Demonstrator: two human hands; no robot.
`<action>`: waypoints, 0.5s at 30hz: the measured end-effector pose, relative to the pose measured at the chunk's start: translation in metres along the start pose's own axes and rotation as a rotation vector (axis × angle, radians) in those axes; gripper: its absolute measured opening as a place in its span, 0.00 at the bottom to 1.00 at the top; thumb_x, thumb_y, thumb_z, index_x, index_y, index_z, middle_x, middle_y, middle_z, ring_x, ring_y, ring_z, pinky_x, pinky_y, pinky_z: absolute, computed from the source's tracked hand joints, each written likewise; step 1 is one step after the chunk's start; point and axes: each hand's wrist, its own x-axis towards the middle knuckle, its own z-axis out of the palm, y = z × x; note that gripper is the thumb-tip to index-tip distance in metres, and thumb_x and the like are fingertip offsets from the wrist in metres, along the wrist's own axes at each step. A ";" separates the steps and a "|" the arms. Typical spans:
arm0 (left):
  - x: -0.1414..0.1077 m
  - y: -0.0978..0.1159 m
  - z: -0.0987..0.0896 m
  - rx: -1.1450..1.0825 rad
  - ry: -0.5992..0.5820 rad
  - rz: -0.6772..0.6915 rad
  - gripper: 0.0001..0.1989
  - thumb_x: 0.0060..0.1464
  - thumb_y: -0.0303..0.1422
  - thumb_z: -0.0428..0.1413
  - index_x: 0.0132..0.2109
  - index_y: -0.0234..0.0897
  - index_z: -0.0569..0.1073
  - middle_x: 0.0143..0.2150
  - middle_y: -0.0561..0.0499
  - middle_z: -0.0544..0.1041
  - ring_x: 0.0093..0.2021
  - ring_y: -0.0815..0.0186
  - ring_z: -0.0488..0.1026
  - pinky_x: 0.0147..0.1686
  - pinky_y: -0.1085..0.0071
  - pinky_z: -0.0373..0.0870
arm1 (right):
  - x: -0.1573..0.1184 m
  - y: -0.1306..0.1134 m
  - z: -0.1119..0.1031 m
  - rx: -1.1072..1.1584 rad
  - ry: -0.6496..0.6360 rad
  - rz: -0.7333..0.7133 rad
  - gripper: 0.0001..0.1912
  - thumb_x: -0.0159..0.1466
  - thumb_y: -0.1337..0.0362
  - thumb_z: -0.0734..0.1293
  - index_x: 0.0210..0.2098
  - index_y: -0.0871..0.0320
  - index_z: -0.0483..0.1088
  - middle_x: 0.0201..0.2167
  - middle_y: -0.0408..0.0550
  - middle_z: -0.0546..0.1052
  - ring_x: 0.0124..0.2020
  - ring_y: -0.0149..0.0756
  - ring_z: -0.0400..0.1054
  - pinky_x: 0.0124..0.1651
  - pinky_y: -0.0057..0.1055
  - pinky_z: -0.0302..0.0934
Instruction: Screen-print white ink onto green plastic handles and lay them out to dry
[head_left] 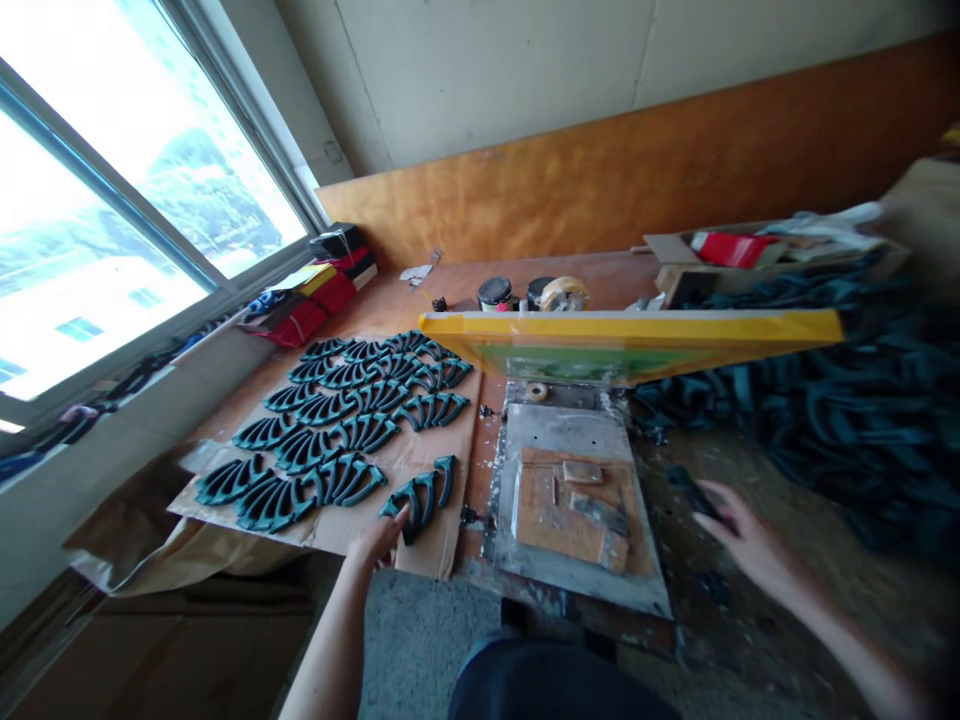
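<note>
My left hand is at the near edge of a cardboard sheet, its thumb and fingers closed on the end of a dark green curved plastic part in a short row. Similar curved parts lie fanned out in several rows on the cardboard. On the right, slightly blurred, my right hand grips another dark green plastic part above the bench. Between the hands is a metal plate bearing a wooden jig block. Above its far end, a yellow-edged screen frame with green mesh stands tilted up.
A large heap of dark green parts covers the right side. Ink jars and a tape roll stand behind the frame. Another tape roll lies below it. Red boxes sit by the window at left.
</note>
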 end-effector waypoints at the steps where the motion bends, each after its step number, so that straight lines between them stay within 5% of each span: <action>1: -0.002 0.013 -0.009 -0.012 -0.013 0.039 0.29 0.52 0.56 0.48 0.34 0.33 0.76 0.13 0.48 0.69 0.14 0.58 0.69 0.22 0.62 0.70 | 0.001 -0.028 0.009 0.004 -0.073 -0.125 0.25 0.64 0.50 0.56 0.56 0.53 0.66 0.40 0.56 0.77 0.39 0.47 0.74 0.35 0.39 0.69; 5: -0.021 0.099 -0.039 -0.170 0.015 0.308 0.33 0.55 0.58 0.40 0.45 0.35 0.74 0.21 0.50 0.74 0.18 0.66 0.69 0.24 0.70 0.68 | 0.007 -0.121 0.036 -0.210 -0.160 -0.512 0.24 0.66 0.67 0.53 0.57 0.45 0.67 0.43 0.48 0.75 0.40 0.38 0.71 0.40 0.33 0.67; 8: -0.055 0.177 -0.057 -0.590 0.075 0.656 0.38 0.58 0.58 0.31 0.58 0.36 0.65 0.28 0.51 0.75 0.21 0.71 0.69 0.24 0.75 0.67 | 0.010 -0.143 0.045 -0.410 -0.091 -0.636 0.26 0.62 0.74 0.55 0.55 0.48 0.70 0.40 0.51 0.75 0.42 0.41 0.69 0.42 0.35 0.66; 10: -0.080 0.214 -0.065 -0.866 -0.012 0.853 0.38 0.57 0.59 0.34 0.56 0.35 0.67 0.25 0.52 0.73 0.19 0.72 0.67 0.21 0.76 0.65 | 0.009 -0.138 0.048 -0.485 -0.069 -0.665 0.29 0.61 0.75 0.55 0.57 0.47 0.68 0.42 0.51 0.74 0.44 0.43 0.68 0.43 0.37 0.66; 12: -0.101 0.228 -0.068 -0.978 -0.065 0.937 0.36 0.57 0.59 0.37 0.48 0.32 0.72 0.21 0.53 0.71 0.17 0.72 0.64 0.19 0.77 0.62 | 0.009 -0.125 0.048 -0.486 -0.075 -0.681 0.30 0.62 0.75 0.55 0.59 0.43 0.65 0.45 0.49 0.74 0.46 0.43 0.68 0.44 0.38 0.66; 15: -0.115 0.204 -0.060 -0.951 -0.016 0.889 0.35 0.58 0.58 0.38 0.42 0.32 0.76 0.24 0.51 0.74 0.20 0.71 0.66 0.21 0.76 0.64 | 0.018 -0.100 0.034 -0.356 -0.055 -0.566 0.26 0.64 0.70 0.56 0.57 0.41 0.66 0.43 0.47 0.74 0.40 0.40 0.70 0.39 0.35 0.66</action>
